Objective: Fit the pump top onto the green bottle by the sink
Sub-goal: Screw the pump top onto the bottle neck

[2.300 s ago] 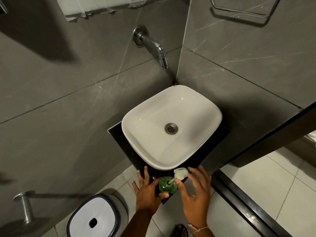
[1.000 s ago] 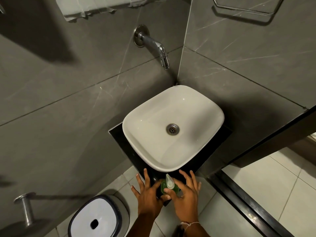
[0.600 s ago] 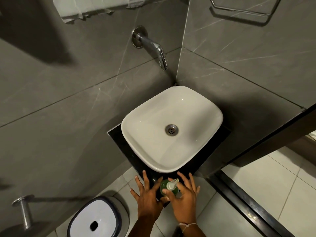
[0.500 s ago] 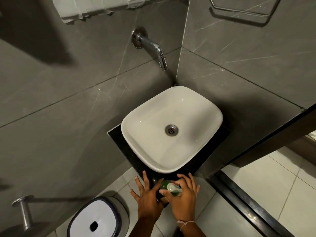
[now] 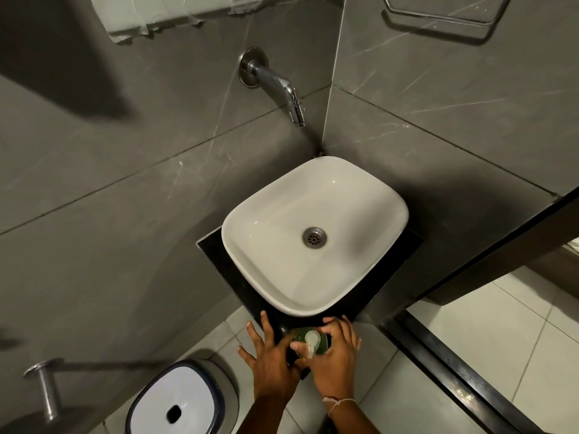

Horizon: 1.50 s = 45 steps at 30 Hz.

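A green bottle stands on the near corner of the black counter, in front of the white sink. A pale translucent pump top sits over the bottle's mouth, its nozzle pointing toward me. My left hand rests against the bottle's left side with fingers spread, steadying it. My right hand wraps the bottle's right side, its thumb and fingers pinching the pump top. Most of the bottle's body is hidden by both hands.
A chrome wall tap juts out above the sink. A grey bin with a white lid stands on the tiled floor at lower left. A metal holder sticks out from the left wall. A dark door frame runs along the right.
The pump top came down from above the bottle onto its mouth. Its nozzle has swung round from pointing away to pointing toward me, with my right hand turning around it. My left hand stayed.
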Available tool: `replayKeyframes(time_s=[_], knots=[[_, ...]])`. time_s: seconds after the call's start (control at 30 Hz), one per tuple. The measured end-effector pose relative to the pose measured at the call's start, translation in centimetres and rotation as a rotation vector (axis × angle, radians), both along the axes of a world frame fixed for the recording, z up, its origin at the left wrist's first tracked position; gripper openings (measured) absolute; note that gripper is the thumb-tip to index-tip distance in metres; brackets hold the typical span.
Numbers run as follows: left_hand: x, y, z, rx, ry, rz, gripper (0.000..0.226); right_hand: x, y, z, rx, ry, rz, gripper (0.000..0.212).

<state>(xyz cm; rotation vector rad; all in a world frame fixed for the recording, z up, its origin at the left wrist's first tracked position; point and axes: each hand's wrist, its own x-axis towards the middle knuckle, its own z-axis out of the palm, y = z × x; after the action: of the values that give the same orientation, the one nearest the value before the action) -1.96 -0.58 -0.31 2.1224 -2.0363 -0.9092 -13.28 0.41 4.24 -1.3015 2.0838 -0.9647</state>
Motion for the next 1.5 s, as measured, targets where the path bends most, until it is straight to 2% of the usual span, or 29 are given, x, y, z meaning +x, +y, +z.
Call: replayKeyframes(time_s=[0.1,0.23,0.33,0.47,0.6,0.7,0.83,0.93,1.0,1.1,1.3,1.4,1.5], knots=[[0.0,0.0,0.1,0.003,-0.012,-0.003,0.059,-0.6,0.7,-0.6,-0.004,0.004,0.084,0.051],[0.0,0.1,-0.1,-0.001,-0.039,-0.025,0.065,-1.2,1.1,-0.9,-0.010,0.009,0.063,0.032],[0.0,0.1,-0.2,-0.013,-0.031,-0.012,0.061,-0.5,0.4,-0.5,0.045,0.021,0.020,0.039],[0.0,-0.2,-0.1,-0.003,-0.023,-0.009,0.060,-0.8,0.8,-0.7,-0.013,-0.004,0.101,0.044],[-0.1,0.0,0.0,0.001,-0.029,-0.012,0.059,-0.8,0.8,-0.4,-0.013,-0.029,0.079,0.030],[-0.1,-0.1,0.0,-0.001,-0.022,-0.003,0.054,-0.2,0.1,0.0,0.030,-0.010,0.030,0.038],[-0.1,-0.2,0.3,0.016,-0.025,-0.008,0.058,-0.5,0.4,0.0,-0.002,-0.001,0.097,0.046],[-0.1,-0.2,0.2,0.027,-0.049,-0.021,0.060,-1.1,0.9,-0.2,-0.024,-0.013,0.112,0.030],[-0.2,-0.2,0.2,0.027,-0.051,-0.016,0.060,-0.9,0.7,-0.2,-0.012,-0.024,0.062,0.027],[-0.3,-0.3,0.3,0.018,-0.054,-0.012,0.061,-0.2,0.2,0.0,0.020,-0.002,0.005,0.040],[-0.2,-0.4,0.3,0.023,-0.065,-0.015,0.061,-0.6,0.8,-0.2,0.040,-0.030,0.054,0.044],[-0.2,-0.3,0.2,0.026,-0.064,-0.027,0.067,-0.9,0.7,0.0,0.042,-0.057,0.035,0.030],[-0.2,-0.3,0.0,0.030,-0.078,-0.048,0.083,-1.0,0.1,0.2,0.051,-0.060,0.044,0.028]])
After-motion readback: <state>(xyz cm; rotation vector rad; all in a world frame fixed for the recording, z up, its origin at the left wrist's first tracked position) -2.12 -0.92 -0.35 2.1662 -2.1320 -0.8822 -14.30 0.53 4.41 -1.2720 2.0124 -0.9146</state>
